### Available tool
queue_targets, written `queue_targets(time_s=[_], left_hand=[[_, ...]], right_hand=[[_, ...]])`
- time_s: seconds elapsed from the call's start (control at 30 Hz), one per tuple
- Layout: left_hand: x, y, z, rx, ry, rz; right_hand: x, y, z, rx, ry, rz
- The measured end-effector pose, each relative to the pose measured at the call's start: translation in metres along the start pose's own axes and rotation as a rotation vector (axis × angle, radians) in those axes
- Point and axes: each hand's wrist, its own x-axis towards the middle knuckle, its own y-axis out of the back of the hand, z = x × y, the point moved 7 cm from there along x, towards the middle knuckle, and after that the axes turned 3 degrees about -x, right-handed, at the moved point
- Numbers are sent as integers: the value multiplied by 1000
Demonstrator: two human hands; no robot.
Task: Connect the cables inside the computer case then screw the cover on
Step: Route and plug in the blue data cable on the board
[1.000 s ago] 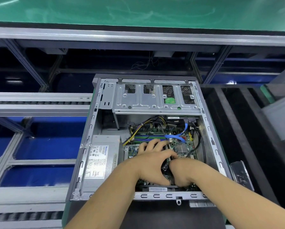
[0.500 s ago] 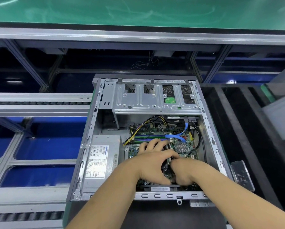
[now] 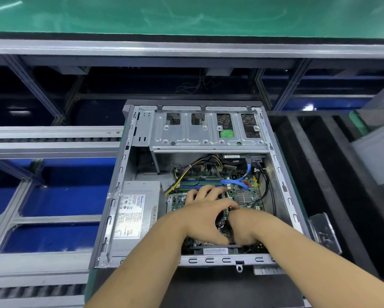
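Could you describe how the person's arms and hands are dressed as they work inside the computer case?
Both forearms are bare as far as the picture shows, with no sleeve in view. The left hand and the right hand wear no gloves. No watch, wrist strap, ring or marking shows on either one.

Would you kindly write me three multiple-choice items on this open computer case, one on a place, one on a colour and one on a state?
1. Where in the computer case does the power supply sit?
A. near left
B. far right
C. far middle

2. What colour is the flat cable on the circuit board?
A. red
B. blue
C. white

3. Is the cover on?
A. screwed on
B. half on
C. off

Answers: 1 A, its labelled box lies by the left wall; 2 B, the ribbon is blue; 3 C, the left hand and right hand reach inside.
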Motion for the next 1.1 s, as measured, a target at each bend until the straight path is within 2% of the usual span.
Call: queue_targets(time_s=[0.13,0.23,0.37,0.47,0.57,0.67,0.87,0.93,1.03,1.1], left_hand=[[2,6,1,-28,16,20],[5,14,1,-77,39,100],[4,30,0,-145,37,280],[-2,43,1,-249,41,405],[-7,45,4,-258,48,419],[-10,44,8,-239,23,422],[-22,41,25,-131,29,390],[-29,42,31,-24,71,377],[-44,34,34,170,199,363],[-59,21,36,203,331,455]], right_hand=[[-2,4,4,75,-9,34],[-8,11,6,132,-21,102],[-33,34,8,168,-46,358],[-54,48,7,355,-20,506],[-68,44,-8,533,87,412],[-81,34,-22,605,167,312],[-102,36,-25,727,208,426],[-106,32,-24,675,154,531],[-111,26,-21,418,9,750],[-116,24,-21,266,-65,860]])
